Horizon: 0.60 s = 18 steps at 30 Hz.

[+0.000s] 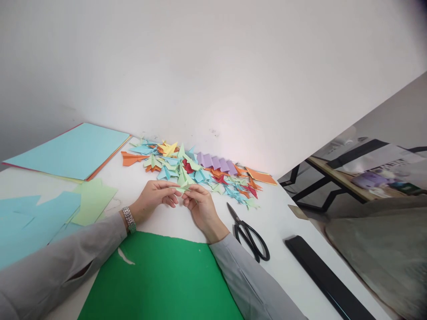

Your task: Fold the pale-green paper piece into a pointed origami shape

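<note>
Between my two hands is a small folded piece of pale green paper, pinched by the fingertips from both sides. My left hand, with a metal watch on its wrist, grips the left end. On the right end, my right hand closes with thumb and fingers. Part of the paper is hidden by the fingers. Just behind the hands lies a heap of small folded paper shapes in blue, green, orange, yellow and red. Purple pleated paper sits among them.
Black-handled scissors lie right of my right hand, beside a long black bar. A green sheet is under my forearms. Left are a stack of large coloured sheets, blue paper pieces and green ones. A white wall rises behind.
</note>
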{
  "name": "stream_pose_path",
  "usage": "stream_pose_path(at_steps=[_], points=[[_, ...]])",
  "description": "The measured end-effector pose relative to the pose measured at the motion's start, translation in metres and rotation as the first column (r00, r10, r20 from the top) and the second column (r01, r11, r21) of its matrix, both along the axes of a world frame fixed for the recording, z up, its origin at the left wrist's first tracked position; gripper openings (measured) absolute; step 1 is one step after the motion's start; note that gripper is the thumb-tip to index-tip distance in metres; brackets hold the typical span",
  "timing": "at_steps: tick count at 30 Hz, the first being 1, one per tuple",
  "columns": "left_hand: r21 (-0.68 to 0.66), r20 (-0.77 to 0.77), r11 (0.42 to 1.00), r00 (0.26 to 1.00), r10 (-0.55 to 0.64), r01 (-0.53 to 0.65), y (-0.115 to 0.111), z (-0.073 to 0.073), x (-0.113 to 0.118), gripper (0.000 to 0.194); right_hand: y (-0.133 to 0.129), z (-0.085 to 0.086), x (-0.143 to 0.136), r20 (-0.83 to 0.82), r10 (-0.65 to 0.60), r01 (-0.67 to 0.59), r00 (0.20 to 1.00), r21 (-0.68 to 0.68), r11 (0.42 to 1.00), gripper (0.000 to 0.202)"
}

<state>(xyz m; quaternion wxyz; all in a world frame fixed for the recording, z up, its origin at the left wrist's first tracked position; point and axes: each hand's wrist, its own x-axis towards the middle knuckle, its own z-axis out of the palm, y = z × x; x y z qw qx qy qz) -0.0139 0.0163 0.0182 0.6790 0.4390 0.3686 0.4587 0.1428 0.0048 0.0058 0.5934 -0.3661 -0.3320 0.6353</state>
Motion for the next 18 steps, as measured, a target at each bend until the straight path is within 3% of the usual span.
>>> stream_pose_path(at_steps=[18], points=[[-0.005,0.013,1.000,0.999,0.030,-0.030,-0.0011,0.0026,0.0000,0.027,-0.0007,0.0005,-0.0002,0.007,-0.014,0.014,1.000,0.013,1.000,0.016]])
